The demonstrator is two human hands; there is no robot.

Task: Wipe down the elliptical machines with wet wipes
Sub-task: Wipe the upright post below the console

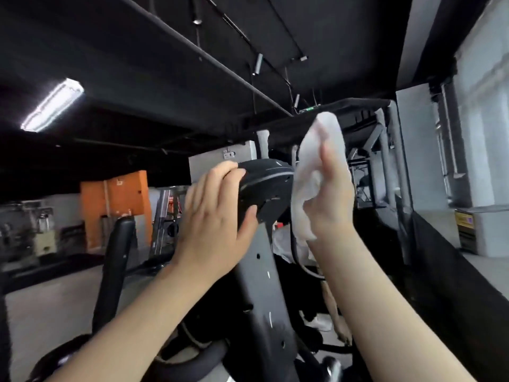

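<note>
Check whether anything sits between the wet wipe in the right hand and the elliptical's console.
Nothing visible does. The wet wipe, held by the right hand, is beside the console's right edge. The left hand grips the console's left side, covering only that part.

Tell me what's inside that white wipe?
The right hand is inside the wipe: its thumb and wrist show, but the wipe covers its other fingers. The left hand grips the console beside it.
</note>
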